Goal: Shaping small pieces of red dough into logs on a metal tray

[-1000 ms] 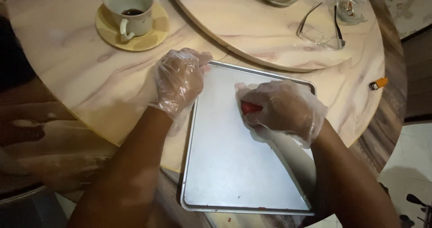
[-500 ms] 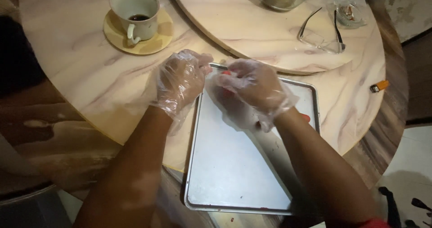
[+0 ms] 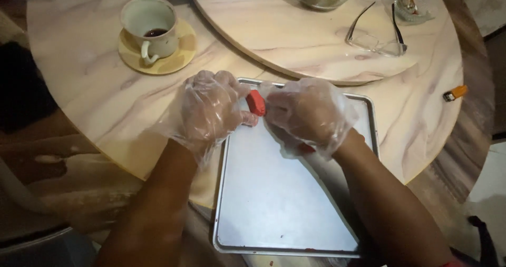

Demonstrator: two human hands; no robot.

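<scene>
Gloved left hand (image 3: 208, 111) and right hand (image 3: 308, 114), grip closed on red piece (image 3: 256, 102), over bare metal tray (image 3: 284, 214), cup (image 3: 149, 27) holding dark liquid

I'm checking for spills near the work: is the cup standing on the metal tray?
No, the cup stands on a yellow saucer on the marble table, apart from the metal tray.

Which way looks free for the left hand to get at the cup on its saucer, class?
Probably yes, straight ahead: the cup stands beyond the left hand with only bare table between, though its fingers hold the red piece.
</scene>
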